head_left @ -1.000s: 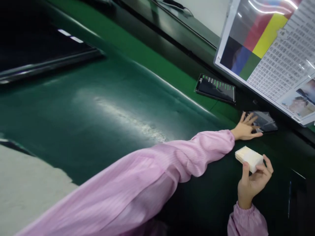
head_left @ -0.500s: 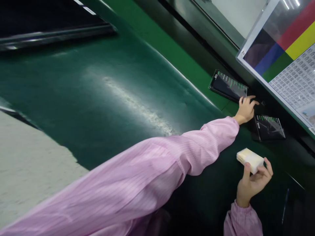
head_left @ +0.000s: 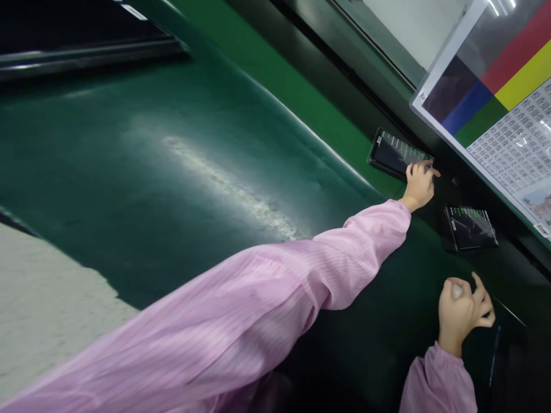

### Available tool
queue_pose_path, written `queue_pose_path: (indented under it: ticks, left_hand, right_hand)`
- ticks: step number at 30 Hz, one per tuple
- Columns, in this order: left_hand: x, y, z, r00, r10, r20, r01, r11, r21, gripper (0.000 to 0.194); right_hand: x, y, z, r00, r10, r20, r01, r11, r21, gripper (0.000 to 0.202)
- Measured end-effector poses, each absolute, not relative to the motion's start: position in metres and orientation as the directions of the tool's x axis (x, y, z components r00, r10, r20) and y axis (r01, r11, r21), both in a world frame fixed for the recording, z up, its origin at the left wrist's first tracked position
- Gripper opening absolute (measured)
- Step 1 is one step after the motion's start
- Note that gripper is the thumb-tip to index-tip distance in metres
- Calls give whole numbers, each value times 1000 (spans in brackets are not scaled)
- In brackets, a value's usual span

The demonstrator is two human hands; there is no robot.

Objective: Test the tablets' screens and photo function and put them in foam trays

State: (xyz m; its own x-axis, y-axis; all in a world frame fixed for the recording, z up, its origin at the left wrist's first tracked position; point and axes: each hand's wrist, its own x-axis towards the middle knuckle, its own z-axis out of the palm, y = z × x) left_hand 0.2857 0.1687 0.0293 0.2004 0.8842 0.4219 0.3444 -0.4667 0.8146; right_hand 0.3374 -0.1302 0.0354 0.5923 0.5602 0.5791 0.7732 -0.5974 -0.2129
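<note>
Loosely bent, the left hand point(head_left: 417, 186) lies over the right end of the far phone point(head_left: 395, 153), fingers partly spread; I cannot tell if it grips. Nearer, the right hand point(head_left: 460, 310) curls round a mostly hidden pale object point(head_left: 457, 291), a second phone point(head_left: 472, 229) lying beyond.

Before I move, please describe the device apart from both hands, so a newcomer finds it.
Start from the big sheet with colour blocks. Below its slanting edge lie an upper device and a lower device. Pick the lower; the left hand covers part of the other.
</note>
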Motion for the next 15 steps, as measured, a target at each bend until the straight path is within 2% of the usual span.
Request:
queue_pose_path:
  ticks: [3, 7, 10, 12, 15]
  left_hand:
    - [285, 168, 30, 208, 880, 428, 332, -475, 815, 48]
    - [283, 168, 30, 204, 871, 447, 311, -490, 814, 47]
    - [282, 169, 29, 192, 866, 461, 302, -499, 812, 47]
    - [282, 170, 28, 184, 865, 466, 300, -501, 812, 46]
    - [282, 171, 26, 181, 862, 473, 298, -507, 809, 43]
  right_hand:
    - [356, -121, 36, 573, 592, 567, 776, -614, -144, 26]
    - [388, -100, 40, 543, 705, 456, 818, -566, -98, 50]
    - [407, -84, 42, 541, 755, 370, 828, -555, -78, 52]
    - [415, -77, 40, 581, 738, 342, 801, -594, -79, 53]
    - [425, -72, 35, 692, 636, 341, 701, -706, -107, 57]
